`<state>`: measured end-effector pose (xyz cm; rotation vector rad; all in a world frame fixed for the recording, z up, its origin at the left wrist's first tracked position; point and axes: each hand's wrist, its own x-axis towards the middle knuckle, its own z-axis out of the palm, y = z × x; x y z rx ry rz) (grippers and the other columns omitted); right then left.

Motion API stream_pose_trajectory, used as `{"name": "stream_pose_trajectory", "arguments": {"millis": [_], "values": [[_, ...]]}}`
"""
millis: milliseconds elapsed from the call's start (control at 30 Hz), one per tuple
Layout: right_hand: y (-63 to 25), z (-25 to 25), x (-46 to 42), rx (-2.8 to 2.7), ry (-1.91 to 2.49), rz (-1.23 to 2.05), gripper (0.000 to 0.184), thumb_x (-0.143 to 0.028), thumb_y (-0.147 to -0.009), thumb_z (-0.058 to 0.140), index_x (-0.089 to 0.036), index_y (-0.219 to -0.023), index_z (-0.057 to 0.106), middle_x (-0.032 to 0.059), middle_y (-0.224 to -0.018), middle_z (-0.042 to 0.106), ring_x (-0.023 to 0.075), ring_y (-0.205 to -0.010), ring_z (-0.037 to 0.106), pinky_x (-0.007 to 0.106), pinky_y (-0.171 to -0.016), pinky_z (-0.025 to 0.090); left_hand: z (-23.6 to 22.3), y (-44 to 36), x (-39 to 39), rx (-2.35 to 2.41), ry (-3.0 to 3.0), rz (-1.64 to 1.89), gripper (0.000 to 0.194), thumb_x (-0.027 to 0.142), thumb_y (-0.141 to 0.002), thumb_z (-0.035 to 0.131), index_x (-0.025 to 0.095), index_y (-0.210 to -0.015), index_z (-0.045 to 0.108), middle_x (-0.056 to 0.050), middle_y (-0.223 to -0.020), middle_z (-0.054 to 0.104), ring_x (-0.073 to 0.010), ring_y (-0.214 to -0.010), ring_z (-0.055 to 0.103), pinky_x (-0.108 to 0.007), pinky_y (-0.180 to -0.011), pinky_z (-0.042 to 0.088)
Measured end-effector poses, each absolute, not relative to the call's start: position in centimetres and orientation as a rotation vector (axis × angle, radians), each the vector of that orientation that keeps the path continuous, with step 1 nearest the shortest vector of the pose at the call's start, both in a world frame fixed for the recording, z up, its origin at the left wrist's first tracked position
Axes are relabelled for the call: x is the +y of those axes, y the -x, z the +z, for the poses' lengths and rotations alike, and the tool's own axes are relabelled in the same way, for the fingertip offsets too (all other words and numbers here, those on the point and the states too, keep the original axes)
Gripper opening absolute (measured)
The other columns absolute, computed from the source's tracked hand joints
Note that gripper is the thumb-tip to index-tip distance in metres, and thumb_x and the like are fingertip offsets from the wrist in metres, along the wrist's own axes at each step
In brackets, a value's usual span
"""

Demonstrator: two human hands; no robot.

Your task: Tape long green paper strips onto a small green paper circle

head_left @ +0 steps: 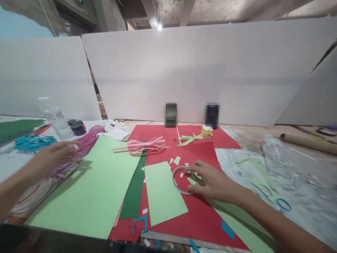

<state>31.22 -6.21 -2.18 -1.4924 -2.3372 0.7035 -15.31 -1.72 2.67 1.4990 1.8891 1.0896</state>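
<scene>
Back boards: tall white upright panels (184, 70) along the far edge of the worktop (237, 160), closing that side to reaching.
Left paper: large light-green rectangular sheet (89, 196), from near the left front corner toward the centre; its right edge slants over a dark-green paper sheet (134, 196).
Red paper: broad red sheet (200, 221), middle of the worktop, running down to the near edge.
Left hand: left hand (56, 151), blurred, at the left side, just beside or over a crumpled pink plastic bag (91, 138); fingers look loosely bent, cannot tell whether they hold anything.
Right hand: right hand (210, 179), right of centre, palm down; thumb and fingertips parted by about the ring's width, gripping its right side.
Small sheet: light-green paper rectangle (163, 196) on the red paper, tilted, its right edge just beside the ring.
Pink coil: flat bundle of pink strips (146, 146), beyond the small sheet, lapping onto the large sheet's far right corner.
Ring: narrow pale tape ring (173, 180), above the red paper's middle; cannot tell whether lifted.
Room: red surface shows between the ring and the near edge; scraps crowd the far side of the ring.
Loose piece: small blue paper quadrilateral (228, 230), near the front edge, right of centre.
</scene>
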Motion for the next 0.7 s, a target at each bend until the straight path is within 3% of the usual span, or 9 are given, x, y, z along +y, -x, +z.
{"name": "stream_pose_trajectory", "arguments": {"millis": [67,133,267,400,700], "values": [[-31.0,-2.2,-6.5,-2.377,1.502,0.715,0.036,-0.05,-0.077,0.065,-0.027,-0.104,0.064,0.007,-0.107,0.056,0.0218,-0.088,0.058,0.033,-0.073,0.047,1.3,11.9,-1.6,1.655,-1.58,0.945,0.038,0.052,-0.077,0.062,0.019,-0.096,0.065,0.003,-0.097,0.069,-0.0183,-0.091,0.063,-0.033,-0.083,0.053],[-30.8,-2.3,-6.7,-2.427,1.482,0.672,0.027,-0.048,-0.079,0.063,-0.025,-0.092,0.067,0.0078,-0.111,0.055,0.0227,-0.093,0.058,0.034,-0.076,0.047,0.3,8.1,-1.7,1.458,-1.756,0.872,0.038,0.052,-0.08,0.06,0.019,-0.096,0.067,-0.004,-0.097,0.069,-0.0219,-0.089,0.064,-0.034,-0.08,0.054],[-30.5,-2.8,-6.6,-2.588,1.335,0.461,0.024,-0.039,-0.09,0.052,-0.023,-0.085,0.068,0.0096,-0.112,0.057,0.025,-0.102,0.055,0.037,-0.082,0.044,-0.3,1.4,-2.0,1.191,-2.021,0.77,0.03,0.045,-0.087,0.052,0.022,-0.094,0.069,-0.006,-0.097,0.069,-0.019,-0.081,0.063,-0.032,-0.076,0.052],[-30.4,-3.4,-6.6,-2.71,1.203,0.185,0.024,-0.031,-0.094,0.046,-0.021,-0.086,0.067,0.009,-0.106,0.061,0.0237,-0.094,0.054,0.036,-0.077,0.042,0.1,-2.8,-1.4,1.045,-2.093,0.758,0.029,0.043,-0.088,0.05,0.02,-0.09,0.068,-0.004,-0.086,0.067,-0.0165,-0.077,0.061,-0.028,-0.069,0.051],[-28.7,-2.1,-8.9,-2.674,0.886,-0.222,0.018,-0.012,-0.091,0.047,-0.017,-0.079,0.059,0.0043,-0.076,0.06,0.0177,-0.073,0.047,0.031,-0.068,0.034,-0.8,-5.9,-0.3,0.986,-1.851,0.917,0.034,0.046,-0.087,0.049,0.018,-0.099,0.065,-0.007,-0.097,0.064,-0.0184,-0.088,0.061,-0.031,-0.076,0.052]]}}
